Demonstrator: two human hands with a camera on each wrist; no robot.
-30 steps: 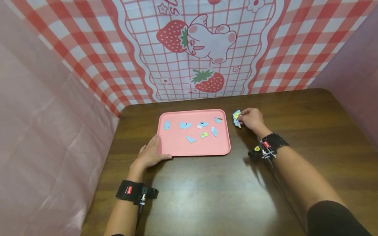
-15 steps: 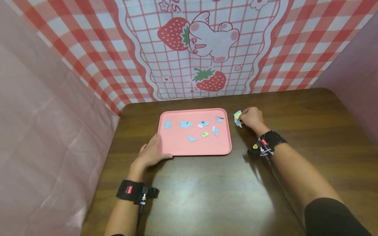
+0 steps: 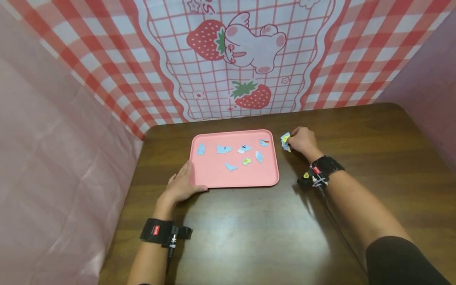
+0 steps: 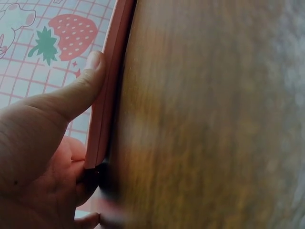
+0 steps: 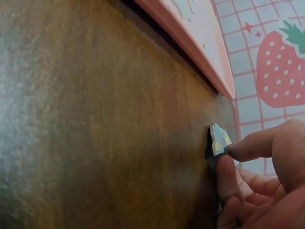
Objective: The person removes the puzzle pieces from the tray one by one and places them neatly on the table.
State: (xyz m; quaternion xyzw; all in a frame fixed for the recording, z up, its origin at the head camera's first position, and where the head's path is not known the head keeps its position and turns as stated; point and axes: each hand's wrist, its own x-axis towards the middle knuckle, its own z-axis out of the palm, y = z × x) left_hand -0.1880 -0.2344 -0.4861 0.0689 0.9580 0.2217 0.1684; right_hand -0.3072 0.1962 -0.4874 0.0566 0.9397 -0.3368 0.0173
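Observation:
A pink tray [image 3: 213, 178] lies on the table with several irregular light-blue picture pieces [image 3: 223, 149] spread in it. A small yellow-patterned piece [image 3: 246, 161] is among them. My left hand [image 3: 181, 184] braces the tray's near-left corner, with the fingers along the left side and the thumb [image 4: 86, 88] against the near wall. Right of the tray, my right hand [image 3: 303, 140] pinches at a small pile of blue and yellow pieces [image 3: 285, 141] between thumb and forefinger. In the right wrist view the pile [image 5: 219, 140] stands slightly off the wood, and the fingertips partly cover it.
The brown wooden table [image 3: 228, 237] has a red-and-white checked cloth with strawberries [image 3: 253, 97] hanging behind it. A pink curtain [image 3: 53, 158] hangs at the left. Each wrist wears a black strap with a camera [image 3: 304, 181], and a cable [image 3: 338, 225] trails along the right forearm.
The view shifts slightly. My right hand stays at the pile with only small finger movements, while the left hand and the tray keep their places.

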